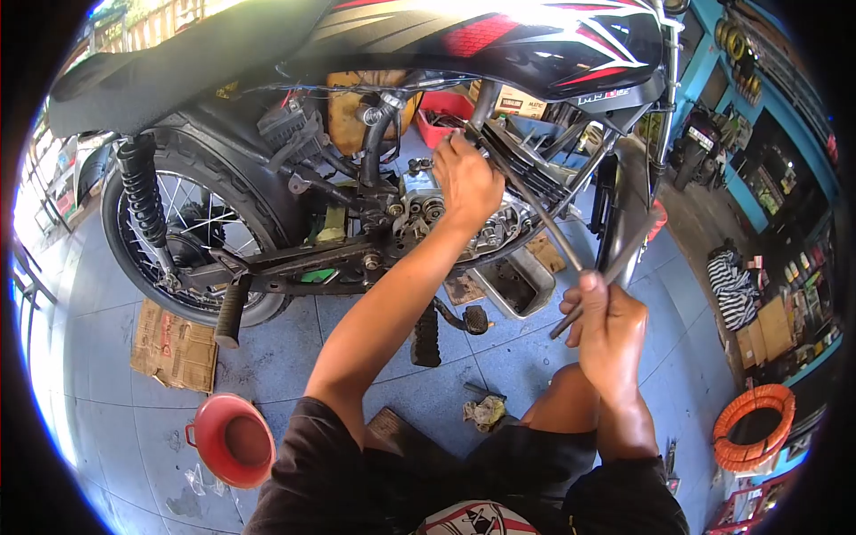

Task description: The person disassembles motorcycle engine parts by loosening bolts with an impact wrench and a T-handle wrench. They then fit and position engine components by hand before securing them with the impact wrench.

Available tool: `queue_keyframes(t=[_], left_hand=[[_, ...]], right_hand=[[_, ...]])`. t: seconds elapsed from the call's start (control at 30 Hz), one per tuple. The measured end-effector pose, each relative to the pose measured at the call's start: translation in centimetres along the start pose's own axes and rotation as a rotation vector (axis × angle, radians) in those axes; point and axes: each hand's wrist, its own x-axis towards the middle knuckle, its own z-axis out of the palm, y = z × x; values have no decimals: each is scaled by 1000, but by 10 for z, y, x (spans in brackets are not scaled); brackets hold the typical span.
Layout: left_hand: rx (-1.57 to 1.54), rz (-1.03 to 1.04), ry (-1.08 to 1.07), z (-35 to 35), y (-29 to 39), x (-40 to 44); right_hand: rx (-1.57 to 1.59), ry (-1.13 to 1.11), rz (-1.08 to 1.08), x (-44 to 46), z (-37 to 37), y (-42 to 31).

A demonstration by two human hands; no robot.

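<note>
Right of centre, your right hand (pixel 611 330) clasps a T-handle wrench (pixel 555 234) — likely for leverage; your left hand (pixel 468 181) half-curls near its tip, hold unclear.

A person's right hand (pixel 615 334) is gripping a T-shaped metal tool (pixel 555 234) at its crossbar, while the left hand (pixel 470 185) is reaching beside the shaft's far end, over a motorcycle's (pixel 401 40) exposed engine (pixel 432 212). Below, a metal tray (pixel 546 283) is resting on the tiled floor (pixel 299 357); a red basin (pixel 208 435) is standing near flattened cardboard (pixel 174 348).
</note>
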Motion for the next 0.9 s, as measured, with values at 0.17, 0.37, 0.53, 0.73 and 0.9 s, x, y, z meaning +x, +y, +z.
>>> queue_keyframes(t=[0.17, 0.37, 0.53, 0.73, 0.9], left_hand=[[-1122, -902, -415, -46, 65, -38], [-1820, -1308, -537, -59, 118, -31], [-1890, -1382, -404, -66, 132, -27], [-1905, -1376, -380, -67, 129, -28], [-1913, -1381, -340, -66, 133, -26]], right_hand=[[927, -21, 579, 13, -5, -6], [12, 269, 37, -1, -27, 22], [-894, 219, -572, 11, -40, -4], [-440, -66, -176, 25, -28, 16], [328, -43, 258, 19, -35, 17]])
